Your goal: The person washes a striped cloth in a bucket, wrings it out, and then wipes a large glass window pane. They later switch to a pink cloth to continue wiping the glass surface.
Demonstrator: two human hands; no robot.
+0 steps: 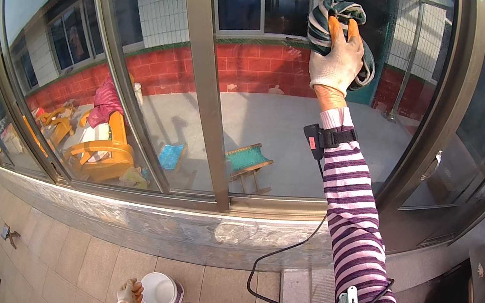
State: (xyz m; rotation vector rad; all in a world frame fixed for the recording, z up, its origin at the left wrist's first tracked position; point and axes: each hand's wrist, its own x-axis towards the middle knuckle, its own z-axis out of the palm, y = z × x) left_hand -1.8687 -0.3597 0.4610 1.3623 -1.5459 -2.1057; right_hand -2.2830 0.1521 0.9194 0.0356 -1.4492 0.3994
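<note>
My right hand (336, 63), in a white work glove with orange fingertips, is raised high and presses a bunched green-and-white striped cloth (325, 25) to the window pane (276, 123). The cloth hangs out past the right side of the glove. My left hand (130, 295), gloved the same way, is low at the bottom of the view with its fingers curled. Whether it holds anything I cannot tell. Just right of it a white plastic bucket (159, 290) stands on the paved floor.
Metal frame posts (204, 76) divide the glass, and a door handle (432, 165) sits at right. Below runs a stone sill wall (160, 229). A black cable (253, 270) loops from my right wrist. Behind the glass are a yellow chair (111, 152) and a green folding stool (248, 158).
</note>
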